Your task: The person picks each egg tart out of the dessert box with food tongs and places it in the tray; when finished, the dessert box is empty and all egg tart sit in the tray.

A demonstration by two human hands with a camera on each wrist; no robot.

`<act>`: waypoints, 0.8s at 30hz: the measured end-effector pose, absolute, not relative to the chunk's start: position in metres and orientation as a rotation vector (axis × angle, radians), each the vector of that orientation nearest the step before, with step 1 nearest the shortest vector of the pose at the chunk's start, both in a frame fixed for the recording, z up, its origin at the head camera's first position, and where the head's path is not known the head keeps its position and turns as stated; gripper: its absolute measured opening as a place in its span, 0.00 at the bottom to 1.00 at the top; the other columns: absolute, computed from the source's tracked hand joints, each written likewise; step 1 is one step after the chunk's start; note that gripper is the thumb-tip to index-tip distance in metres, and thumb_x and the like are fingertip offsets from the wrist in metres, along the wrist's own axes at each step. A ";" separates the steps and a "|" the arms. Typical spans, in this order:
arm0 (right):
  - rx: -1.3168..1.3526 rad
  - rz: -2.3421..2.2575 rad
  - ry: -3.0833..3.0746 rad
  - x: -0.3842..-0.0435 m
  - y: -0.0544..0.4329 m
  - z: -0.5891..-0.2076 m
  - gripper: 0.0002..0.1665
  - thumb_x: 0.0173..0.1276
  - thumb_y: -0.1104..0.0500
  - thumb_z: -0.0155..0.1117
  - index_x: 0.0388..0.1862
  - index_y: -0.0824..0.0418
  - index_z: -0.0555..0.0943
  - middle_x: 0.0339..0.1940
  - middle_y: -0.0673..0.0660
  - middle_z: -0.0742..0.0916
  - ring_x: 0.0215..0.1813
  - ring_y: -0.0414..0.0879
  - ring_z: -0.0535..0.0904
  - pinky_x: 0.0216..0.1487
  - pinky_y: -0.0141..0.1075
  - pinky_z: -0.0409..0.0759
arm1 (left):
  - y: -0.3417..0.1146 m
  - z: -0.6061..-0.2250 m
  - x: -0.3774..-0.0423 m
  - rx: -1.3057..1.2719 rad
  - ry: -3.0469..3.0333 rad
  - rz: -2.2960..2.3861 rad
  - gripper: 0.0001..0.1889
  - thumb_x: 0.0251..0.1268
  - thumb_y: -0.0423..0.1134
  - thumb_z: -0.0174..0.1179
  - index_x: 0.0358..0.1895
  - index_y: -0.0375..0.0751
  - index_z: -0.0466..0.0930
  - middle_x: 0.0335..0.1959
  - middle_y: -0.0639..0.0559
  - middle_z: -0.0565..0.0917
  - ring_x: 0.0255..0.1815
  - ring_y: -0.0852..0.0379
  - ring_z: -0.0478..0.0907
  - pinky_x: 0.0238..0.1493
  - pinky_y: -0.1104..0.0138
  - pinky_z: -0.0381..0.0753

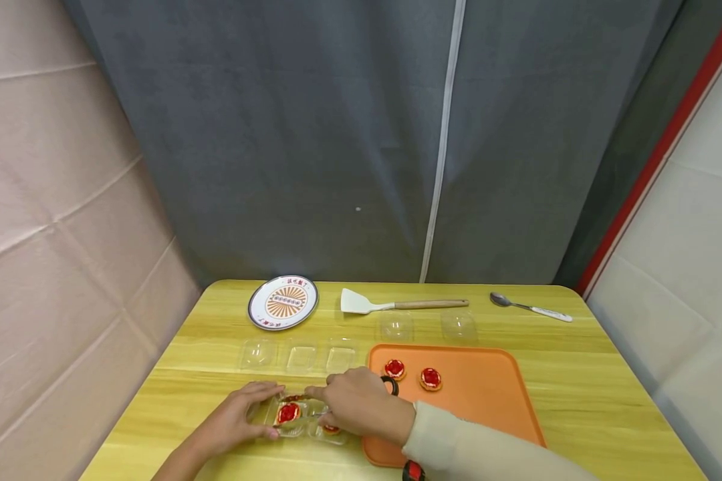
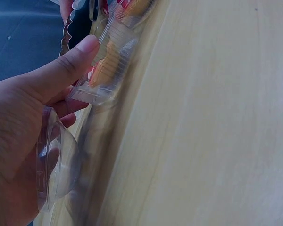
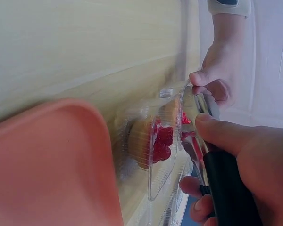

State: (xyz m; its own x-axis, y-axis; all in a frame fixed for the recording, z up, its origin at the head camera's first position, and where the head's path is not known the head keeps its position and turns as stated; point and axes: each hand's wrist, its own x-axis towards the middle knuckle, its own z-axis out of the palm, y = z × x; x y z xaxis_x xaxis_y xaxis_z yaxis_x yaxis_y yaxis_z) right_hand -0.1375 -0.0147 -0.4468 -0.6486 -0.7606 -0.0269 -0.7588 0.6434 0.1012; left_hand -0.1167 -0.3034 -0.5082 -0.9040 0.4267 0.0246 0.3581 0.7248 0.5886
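Observation:
My right hand (image 1: 361, 404) grips black-handled metal tongs (image 3: 226, 183), whose scalloped ends reach over a clear plastic container (image 2: 96, 94). Inside this container sits a small tart with red topping (image 1: 288, 413). From the left side, my left hand (image 1: 241, 415) pinches the container's edge between thumb and fingers. A clear domed piece of plastic (image 2: 61, 160) lies by the left palm. Just to the right, partly under the right hand, a second clear container holds another red-topped tart (image 3: 146, 141). Whether the tongs' ends touch the first tart I cannot tell.
An orange tray (image 1: 475, 394) lies on the right with two red-topped tarts (image 1: 430, 379) on it. Behind stand several clear plastic containers (image 1: 301, 358). Along the table's back are a patterned plate (image 1: 283, 302), a white spatula (image 1: 356, 302) and a spoon (image 1: 529, 308).

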 end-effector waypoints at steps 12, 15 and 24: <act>1.346 -0.137 -2.822 -0.141 -0.019 -0.449 0.32 0.67 0.28 0.62 0.70 0.28 0.76 0.39 0.40 0.89 0.26 0.35 0.77 0.19 0.31 0.73 | -0.305 -0.509 -0.118 0.635 2.794 0.925 0.44 0.51 0.65 0.72 0.71 0.46 0.77 0.69 0.45 0.78 0.68 0.36 0.74 0.66 0.38 0.74; 1.339 -0.130 -2.829 -0.142 -0.019 -0.450 0.33 0.67 0.28 0.62 0.70 0.28 0.76 0.39 0.40 0.90 0.26 0.35 0.77 0.19 0.31 0.73 | -0.305 -0.509 -0.118 0.635 2.800 0.920 0.44 0.51 0.65 0.72 0.71 0.46 0.77 0.69 0.45 0.78 0.68 0.36 0.74 0.66 0.38 0.74; 1.339 -0.082 -2.854 -0.141 -0.019 -0.449 0.32 0.66 0.29 0.64 0.69 0.28 0.77 0.34 0.41 0.90 0.20 0.35 0.71 0.18 0.32 0.70 | -0.304 -0.509 -0.117 0.635 2.806 0.911 0.44 0.50 0.65 0.72 0.71 0.46 0.77 0.69 0.45 0.78 0.68 0.36 0.74 0.66 0.39 0.74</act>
